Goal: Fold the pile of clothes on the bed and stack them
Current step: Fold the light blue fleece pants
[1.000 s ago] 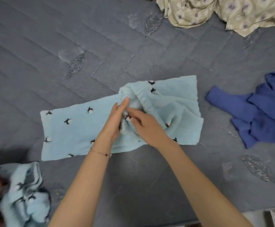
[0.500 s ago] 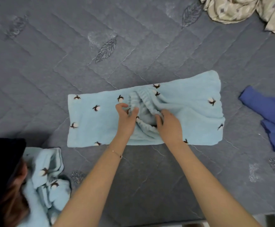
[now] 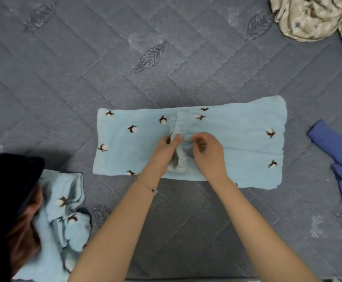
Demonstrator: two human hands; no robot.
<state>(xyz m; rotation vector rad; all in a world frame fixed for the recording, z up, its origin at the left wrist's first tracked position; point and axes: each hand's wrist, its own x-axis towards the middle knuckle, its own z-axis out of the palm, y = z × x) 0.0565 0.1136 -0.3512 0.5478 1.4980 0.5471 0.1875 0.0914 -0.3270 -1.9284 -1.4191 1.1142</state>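
Your light blue garment (image 3: 237,139) lies flat across the middle of the grey quilted bedspread (image 3: 84,78), folded into a long strip. Its gathered waistband (image 3: 181,123) is bunched at the centre.

Your left hand (image 3: 162,155) grips the bunched fabric, fingers curled round it. Your right hand (image 3: 208,155) pinches the same bunch from the other side, fingers curled.

A second light blue garment (image 3: 64,210) lies crumpled at lower left. A dark blue garment (image 3: 339,155) lies at the right edge, well apart. A beige patterned cloth (image 3: 312,17) lies at upper right.
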